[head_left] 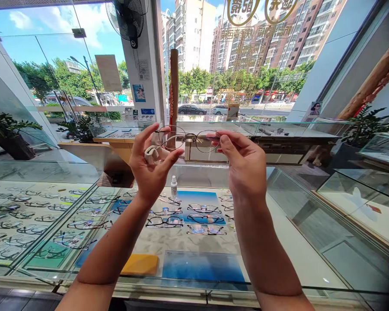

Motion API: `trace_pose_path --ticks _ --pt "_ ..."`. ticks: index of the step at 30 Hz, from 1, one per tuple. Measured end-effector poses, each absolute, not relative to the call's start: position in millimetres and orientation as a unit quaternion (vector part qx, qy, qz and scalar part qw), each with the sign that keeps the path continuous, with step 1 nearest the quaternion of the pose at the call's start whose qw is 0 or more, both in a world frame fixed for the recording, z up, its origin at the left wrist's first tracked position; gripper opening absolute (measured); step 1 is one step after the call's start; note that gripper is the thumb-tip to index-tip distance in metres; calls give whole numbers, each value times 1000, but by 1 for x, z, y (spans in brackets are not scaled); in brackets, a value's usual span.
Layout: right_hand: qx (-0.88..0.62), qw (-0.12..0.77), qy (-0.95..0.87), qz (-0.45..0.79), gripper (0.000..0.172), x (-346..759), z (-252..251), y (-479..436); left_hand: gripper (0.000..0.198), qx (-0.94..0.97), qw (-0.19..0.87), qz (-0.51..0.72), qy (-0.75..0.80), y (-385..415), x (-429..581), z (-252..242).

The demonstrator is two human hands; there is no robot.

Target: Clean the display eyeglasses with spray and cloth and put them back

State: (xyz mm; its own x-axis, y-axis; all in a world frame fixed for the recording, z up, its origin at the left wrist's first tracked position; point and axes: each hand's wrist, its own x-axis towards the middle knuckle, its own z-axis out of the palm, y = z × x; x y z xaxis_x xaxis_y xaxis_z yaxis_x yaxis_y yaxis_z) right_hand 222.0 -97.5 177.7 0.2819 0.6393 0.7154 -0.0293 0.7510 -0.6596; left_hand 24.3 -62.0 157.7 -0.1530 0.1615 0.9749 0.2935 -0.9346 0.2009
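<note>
A pair of thin round-rimmed eyeglasses [196, 139] is raised in front of me, above the glass display counter. My right hand [243, 157] pinches the frame at its right end, thumb and forefinger closed by the right lens. On the other side, my left hand [152, 155] has its forefinger at the left end of the frame and its thumb stretched out below the left lens. A crumpled whitish cloth [154, 154] is tucked in the left hand's palm, held by the lower fingers, which are partly hidden.
Below stands the glass display counter [194, 285] with rows of eyeglasses [204, 218]. A small white bottle [174, 185], a yellow case [141, 264] and a blue sheet [202, 265] are around it. Behind are a brown panel [105, 162], further showcases, potted plants [14, 134] and large windows.
</note>
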Motion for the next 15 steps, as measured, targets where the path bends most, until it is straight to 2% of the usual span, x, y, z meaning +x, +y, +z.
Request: trace_pose_path --ticks 8,15 --pt "-267 736 -583 216 12 223 176 -96 67 -645 39 -736 -203 -65 21 156" --pt "-302 696 -610 228 12 235 182 -96 63 -679 9 -694 -240 -69 12 166"
